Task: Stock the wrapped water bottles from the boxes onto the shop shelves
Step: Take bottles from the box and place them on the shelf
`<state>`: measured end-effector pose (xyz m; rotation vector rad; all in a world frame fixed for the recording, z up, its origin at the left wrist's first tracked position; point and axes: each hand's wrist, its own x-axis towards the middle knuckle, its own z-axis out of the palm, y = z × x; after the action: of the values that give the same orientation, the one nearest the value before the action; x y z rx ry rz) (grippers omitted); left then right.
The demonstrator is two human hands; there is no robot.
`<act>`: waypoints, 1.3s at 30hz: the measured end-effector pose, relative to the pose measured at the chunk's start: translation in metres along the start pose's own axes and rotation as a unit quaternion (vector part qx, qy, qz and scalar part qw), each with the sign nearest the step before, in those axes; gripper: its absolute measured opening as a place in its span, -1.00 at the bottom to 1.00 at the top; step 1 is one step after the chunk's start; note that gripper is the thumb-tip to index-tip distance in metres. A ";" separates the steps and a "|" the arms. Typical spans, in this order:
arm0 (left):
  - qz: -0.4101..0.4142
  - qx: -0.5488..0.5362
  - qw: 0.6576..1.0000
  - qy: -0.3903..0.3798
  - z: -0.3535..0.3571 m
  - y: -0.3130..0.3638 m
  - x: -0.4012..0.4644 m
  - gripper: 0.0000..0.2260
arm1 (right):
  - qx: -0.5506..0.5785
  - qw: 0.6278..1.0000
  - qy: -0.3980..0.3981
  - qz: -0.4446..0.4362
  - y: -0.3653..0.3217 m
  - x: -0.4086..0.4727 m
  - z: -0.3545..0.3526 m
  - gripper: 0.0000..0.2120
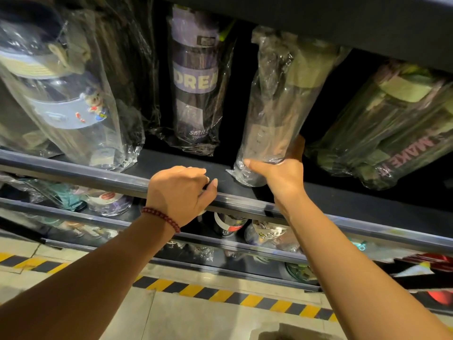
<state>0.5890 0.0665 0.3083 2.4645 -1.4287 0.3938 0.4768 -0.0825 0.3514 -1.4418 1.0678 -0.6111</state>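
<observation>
A dark bottle in clear plastic wrap [274, 104] stands on the black shelf [171, 163], right of centre. My right hand [282, 173] grips its base, thumb on the left side and fingers behind. My left hand [181, 192] hovers over the shelf's front rail [85, 173] with fingers loosely curled, holding nothing. On the same shelf stand a purple wrapped bottle marked "DREA" [195, 79], a clear wrapped bottle with a cartoon figure [71, 101] at the left, and a green-lidded wrapped bottle [392, 123] at the right.
Lower shelves [171, 239] hold more wrapped bottles behind clear rails. An upper shelf edge [318, 18] overhangs the bottles. Yellow-and-black hazard tape [232, 294] runs along the tiled floor below. A red object [438, 261] lies low at the right.
</observation>
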 end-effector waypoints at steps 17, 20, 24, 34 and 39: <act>0.018 -0.004 1.000 0.011 0.003 -0.001 0.003 -0.47 | -0.137 0.978 0.108 -0.110 -0.003 0.043 0.029 -0.11; 0.019 -0.004 1.000 0.017 0.004 -0.002 0.003 -0.49 | -0.120 0.967 0.183 -0.128 -0.001 0.052 0.045 -0.13; 0.016 -0.001 1.000 0.012 0.004 -0.002 0.003 -0.47 | -0.087 0.951 0.256 -0.151 0.001 0.059 0.062 -0.17; -0.012 -0.013 1.000 -0.023 0.000 0.001 0.001 -0.46 | -0.141 0.955 0.208 -0.161 0.002 0.060 0.052 -0.06; -0.018 -0.015 1.000 -0.014 0.000 0.001 0.000 -0.45 | -0.150 0.957 0.183 -0.170 0.008 0.056 0.043 -0.01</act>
<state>0.5882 0.0662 0.3085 2.4773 -1.3886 0.3277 0.5366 -0.1096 0.3238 -1.8459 1.2476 -1.0261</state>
